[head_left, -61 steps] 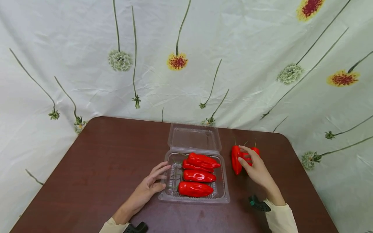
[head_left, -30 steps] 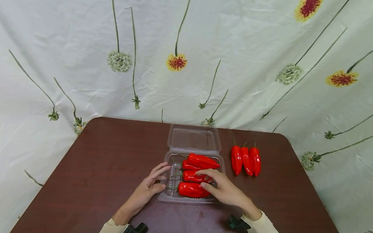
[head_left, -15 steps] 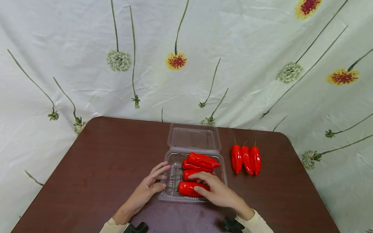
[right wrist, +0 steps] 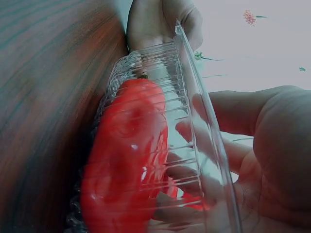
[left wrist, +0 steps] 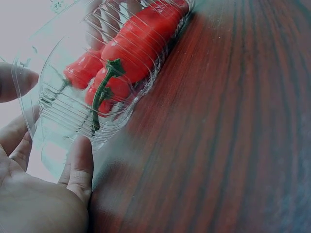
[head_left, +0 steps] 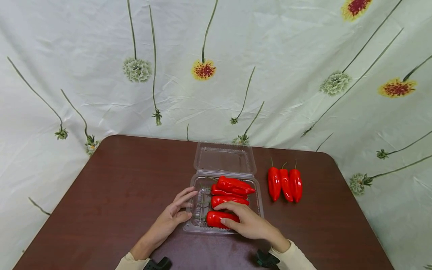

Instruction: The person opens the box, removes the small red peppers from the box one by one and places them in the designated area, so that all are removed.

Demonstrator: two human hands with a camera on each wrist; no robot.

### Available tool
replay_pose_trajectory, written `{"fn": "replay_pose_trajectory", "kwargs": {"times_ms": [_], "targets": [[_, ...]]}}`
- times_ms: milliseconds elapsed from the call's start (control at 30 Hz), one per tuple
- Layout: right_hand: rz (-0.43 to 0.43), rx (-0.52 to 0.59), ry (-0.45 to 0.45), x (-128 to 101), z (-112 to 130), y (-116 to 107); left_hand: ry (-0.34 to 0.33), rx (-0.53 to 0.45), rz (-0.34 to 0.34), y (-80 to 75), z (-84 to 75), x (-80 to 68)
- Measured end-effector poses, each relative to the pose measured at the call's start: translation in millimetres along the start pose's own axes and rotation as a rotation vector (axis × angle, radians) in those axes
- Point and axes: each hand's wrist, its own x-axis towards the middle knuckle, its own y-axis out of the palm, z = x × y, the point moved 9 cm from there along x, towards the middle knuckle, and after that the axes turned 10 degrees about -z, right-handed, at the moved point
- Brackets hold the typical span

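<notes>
Left hand [head_left: 171, 216]: grip wide, fingers spread at left edge of clear box [head_left: 195, 228]. Box on bench [head_left: 101, 187], lid [head_left: 225, 159] laid back. Inside, four red peppers: rear pair [head_left: 234, 185] overlapping, then second pepper [head_left: 231, 200] and front pepper [head_left: 214, 218], crosswise. Right hand [head_left: 251, 223] has shifted nearer over last half second, uncovering second pepper; now over front pepper, grip half-narrow, pinching or merely touching: cannot tell. Count unchanged, so work appears confined to placement inside. Farther right, three loose peppers [head_left: 285, 186] side by side.
</notes>
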Motion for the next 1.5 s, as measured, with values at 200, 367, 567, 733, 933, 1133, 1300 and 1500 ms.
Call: {"fn": "replay_pose_trajectory", "kwargs": {"times_ms": [200,367,567,733,933,1133,1300,1500], "targets": [[0.006,0.010,0.003,0.4,-4.0,0.9,-0.002,0.001,-0.003,0.2,1.2,0.7],[0.014,0.047,0.027,1.3,-7.6,1.9,0.022,0.001,-0.004,-0.3,1.4,1.6],[0.040,0.062,0.081,1.5,-12.0,5.2,0.037,-0.014,0.003,-0.6,-0.1,1.3],[0.017,0.061,0.087,0.8,-11.0,4.3,0.028,-0.017,0.003,-0.7,1.2,0.4],[-0.021,0.065,0.075,0.4,-8.7,0.4,0.000,-0.011,0.003,-0.6,3.5,0.0],[-0.116,0.042,0.078,-1.7,-3.1,-14.9,0.019,-0.016,0.024,1.2,4.0,-2.1],[-0.176,0.045,0.050,-0.1,2.9,-31.0,0.057,-0.017,0.019,-0.2,1.1,-1.9],[-0.251,0.078,0.086,-2.5,4.0,-53.7,0.066,-0.012,0.009,-1.7,0.2,-1.9]]}}
